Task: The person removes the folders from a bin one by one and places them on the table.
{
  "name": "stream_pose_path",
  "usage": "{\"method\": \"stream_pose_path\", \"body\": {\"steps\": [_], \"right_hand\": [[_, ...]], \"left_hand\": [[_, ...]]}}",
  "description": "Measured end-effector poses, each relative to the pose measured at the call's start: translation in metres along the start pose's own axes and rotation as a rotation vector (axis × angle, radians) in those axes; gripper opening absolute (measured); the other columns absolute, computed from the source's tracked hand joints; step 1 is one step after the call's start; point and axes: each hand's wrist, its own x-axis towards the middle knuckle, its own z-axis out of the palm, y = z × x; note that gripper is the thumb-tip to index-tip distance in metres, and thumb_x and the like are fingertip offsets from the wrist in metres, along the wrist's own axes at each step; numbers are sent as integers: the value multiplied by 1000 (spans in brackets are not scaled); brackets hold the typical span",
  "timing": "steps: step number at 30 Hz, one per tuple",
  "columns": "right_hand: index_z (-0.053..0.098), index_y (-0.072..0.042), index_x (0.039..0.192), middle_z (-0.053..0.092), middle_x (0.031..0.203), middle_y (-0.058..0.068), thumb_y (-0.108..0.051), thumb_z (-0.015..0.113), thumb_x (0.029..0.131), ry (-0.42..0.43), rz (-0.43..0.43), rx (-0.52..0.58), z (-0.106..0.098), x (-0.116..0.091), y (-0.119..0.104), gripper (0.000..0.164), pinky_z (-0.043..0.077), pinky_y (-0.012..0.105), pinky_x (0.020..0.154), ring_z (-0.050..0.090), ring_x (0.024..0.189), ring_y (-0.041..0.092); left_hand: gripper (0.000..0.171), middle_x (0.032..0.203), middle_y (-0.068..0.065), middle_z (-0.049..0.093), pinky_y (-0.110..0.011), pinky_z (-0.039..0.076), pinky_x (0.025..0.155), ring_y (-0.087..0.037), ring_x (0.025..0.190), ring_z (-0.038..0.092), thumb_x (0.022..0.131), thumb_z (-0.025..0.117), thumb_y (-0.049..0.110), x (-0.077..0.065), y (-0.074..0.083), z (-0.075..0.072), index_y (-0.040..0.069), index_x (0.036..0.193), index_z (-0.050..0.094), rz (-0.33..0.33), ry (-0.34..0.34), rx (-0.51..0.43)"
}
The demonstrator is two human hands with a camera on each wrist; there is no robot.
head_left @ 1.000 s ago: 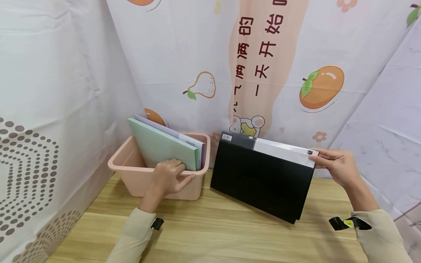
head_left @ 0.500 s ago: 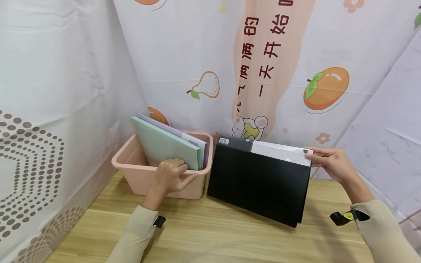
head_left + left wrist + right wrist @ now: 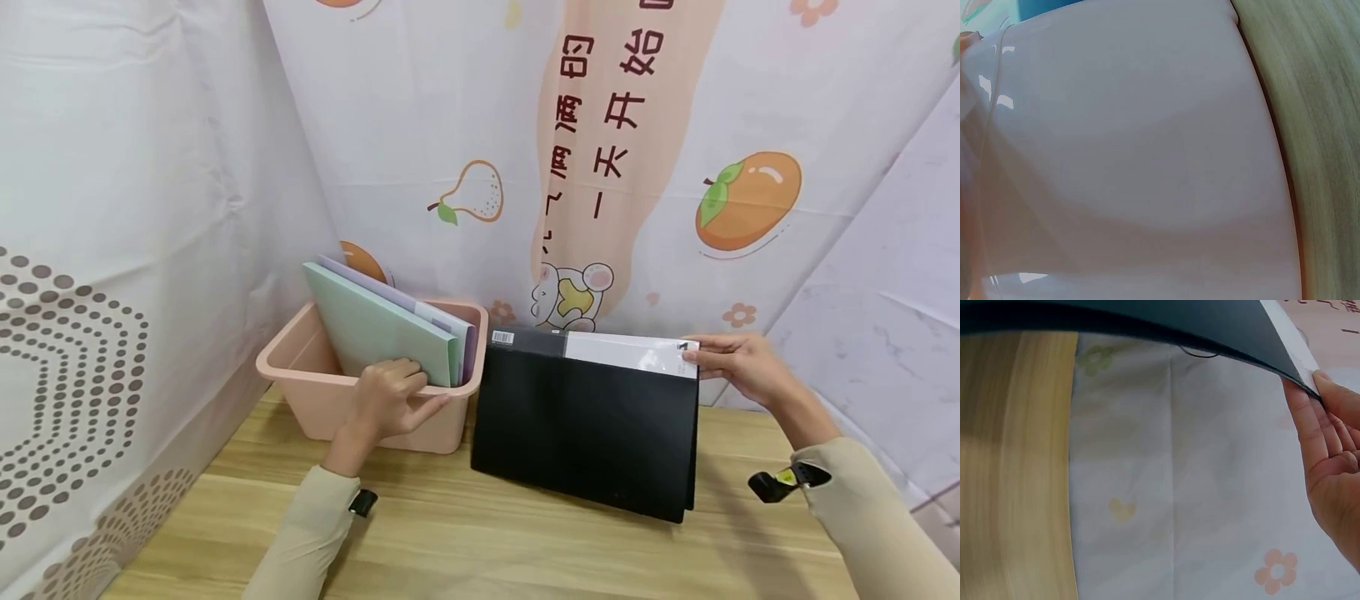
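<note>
My right hand [image 3: 750,367] pinches the upper right corner of a black file folder [image 3: 585,425], thumb on its white spine strip. In the right wrist view the folder [image 3: 1210,325] crosses the top, its corner between thumb and fingers. The folder leans with its spine up, beside the pink basket [image 3: 300,408]. My left hand [image 3: 386,400] grips the basket's front rim, fingers curled over it. Inside the basket a mint green folder [image 3: 382,329] and a purple folder [image 3: 465,337] stand tilted. The left wrist view is mostly filled by the basket wall [image 3: 1147,137].
A wooden table [image 3: 465,533] lies under everything. Behind it hangs a printed cloth [image 3: 420,108] with fruit and writing. Another cloth [image 3: 90,200] with dotted patterns borders the left side.
The black folder has shifted slightly left and down with my right hand, its spine end nearer the basket and more level. My left hand keeps its grip on the rim.
</note>
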Motion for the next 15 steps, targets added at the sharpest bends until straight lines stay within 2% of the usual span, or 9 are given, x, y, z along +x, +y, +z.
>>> {"method": "stream_pose_path", "body": {"steps": [6, 15], "right_hand": [[73, 1, 120, 79, 103, -6, 3, 64, 96, 63, 35, -103, 3, 2, 8, 26, 61, 29, 72, 75, 86, 9], [73, 0, 120, 78, 101, -7, -1, 65, 97, 79, 62, -128, 2, 4, 22, 24, 61, 29, 74, 75, 88, 9]], "left_hand": [[63, 55, 2, 48, -29, 38, 46, -14, 48, 45, 99, 48, 62, 1, 0, 1, 16, 57, 53, -5, 6, 9], [62, 55, 2, 47, -29, 37, 46, -13, 48, 44, 99, 48, 62, 1, 0, 1, 16, 57, 53, -1, 14, 11]]}}
